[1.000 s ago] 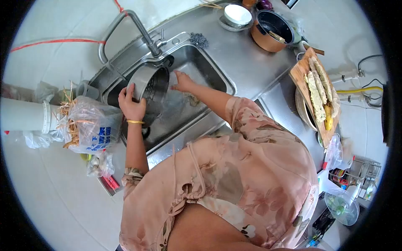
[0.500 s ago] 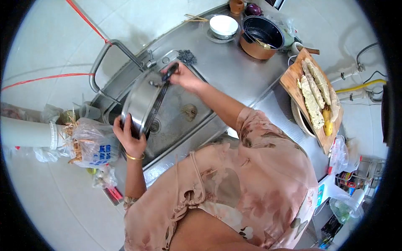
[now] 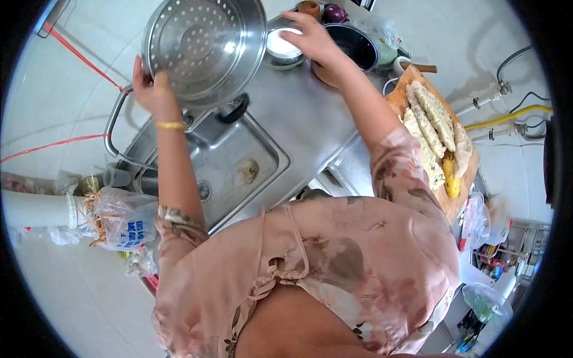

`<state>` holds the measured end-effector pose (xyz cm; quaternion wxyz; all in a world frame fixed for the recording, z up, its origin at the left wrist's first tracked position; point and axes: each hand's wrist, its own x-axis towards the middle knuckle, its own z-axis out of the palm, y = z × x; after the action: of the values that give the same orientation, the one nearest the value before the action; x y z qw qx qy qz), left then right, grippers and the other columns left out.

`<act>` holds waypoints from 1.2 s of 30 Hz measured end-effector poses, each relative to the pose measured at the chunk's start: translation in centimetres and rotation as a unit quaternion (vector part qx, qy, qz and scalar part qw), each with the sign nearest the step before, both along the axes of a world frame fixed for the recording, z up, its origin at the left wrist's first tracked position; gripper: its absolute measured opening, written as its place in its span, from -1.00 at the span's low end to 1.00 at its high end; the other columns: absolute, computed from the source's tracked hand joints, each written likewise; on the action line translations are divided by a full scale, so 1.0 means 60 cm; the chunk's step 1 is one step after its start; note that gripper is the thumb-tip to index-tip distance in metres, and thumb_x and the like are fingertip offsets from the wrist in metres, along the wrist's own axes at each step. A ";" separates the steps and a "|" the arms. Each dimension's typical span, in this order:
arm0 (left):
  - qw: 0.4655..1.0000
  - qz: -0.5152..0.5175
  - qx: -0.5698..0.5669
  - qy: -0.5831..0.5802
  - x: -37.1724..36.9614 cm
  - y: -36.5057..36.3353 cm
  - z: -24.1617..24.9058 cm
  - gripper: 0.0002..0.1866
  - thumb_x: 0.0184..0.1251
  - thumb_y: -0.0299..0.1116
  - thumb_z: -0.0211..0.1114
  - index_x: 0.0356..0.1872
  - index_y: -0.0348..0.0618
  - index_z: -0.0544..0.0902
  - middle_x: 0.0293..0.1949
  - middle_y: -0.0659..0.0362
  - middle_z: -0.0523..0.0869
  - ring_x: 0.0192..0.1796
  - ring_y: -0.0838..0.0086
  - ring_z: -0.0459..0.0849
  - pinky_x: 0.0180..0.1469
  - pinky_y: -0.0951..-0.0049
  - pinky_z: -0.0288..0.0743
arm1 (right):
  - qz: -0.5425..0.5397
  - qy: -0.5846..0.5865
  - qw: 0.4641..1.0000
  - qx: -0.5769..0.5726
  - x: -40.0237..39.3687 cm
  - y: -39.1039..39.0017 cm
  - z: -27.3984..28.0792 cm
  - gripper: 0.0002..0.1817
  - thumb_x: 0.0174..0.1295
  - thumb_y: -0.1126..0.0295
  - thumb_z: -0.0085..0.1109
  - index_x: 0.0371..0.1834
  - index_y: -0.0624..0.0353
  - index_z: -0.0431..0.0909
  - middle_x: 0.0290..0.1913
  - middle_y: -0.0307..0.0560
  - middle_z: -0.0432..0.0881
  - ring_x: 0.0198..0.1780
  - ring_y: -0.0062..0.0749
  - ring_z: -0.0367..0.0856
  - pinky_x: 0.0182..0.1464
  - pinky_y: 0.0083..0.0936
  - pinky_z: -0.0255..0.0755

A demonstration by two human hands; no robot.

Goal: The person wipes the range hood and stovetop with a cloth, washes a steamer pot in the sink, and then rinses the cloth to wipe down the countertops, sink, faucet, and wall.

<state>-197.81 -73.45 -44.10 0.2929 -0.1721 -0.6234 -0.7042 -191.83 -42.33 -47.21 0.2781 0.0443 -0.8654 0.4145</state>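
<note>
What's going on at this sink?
A person is holding a perforated steel pan up above the sink, the left hand at its rim. The right hand is off the pan, fingers spread, near a white bowl on the counter. A pale clump lies in the sink. Off to the right, a wooden board carries long pale pieces and something yellow.

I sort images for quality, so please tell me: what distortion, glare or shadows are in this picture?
Head view: dark rounded border, wall lines bent. Head view: bright reflections on perforated metal steamer and counter. Head view: soft shadows on wall.
</note>
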 end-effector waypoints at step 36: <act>0.775 -0.333 -0.105 -0.527 0.045 0.409 -0.162 -0.52 0.13 -0.06 0.21 0.06 -0.04 0.49 0.00 0.20 0.53 0.03 0.37 0.45 -0.01 0.21 0.31 | -0.184 -0.441 0.852 -0.214 0.115 0.555 -0.066 -0.47 0.13 0.16 0.16 0.19 0.01 0.35 0.02 -0.16 0.51 0.02 -0.38 0.49 -0.15 -0.29 0.48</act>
<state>-195.13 -48.93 -53.82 -0.3538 -0.0003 -0.6540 -0.6686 -184.95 -9.04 -51.17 -0.0586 -0.3633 -0.7794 0.5071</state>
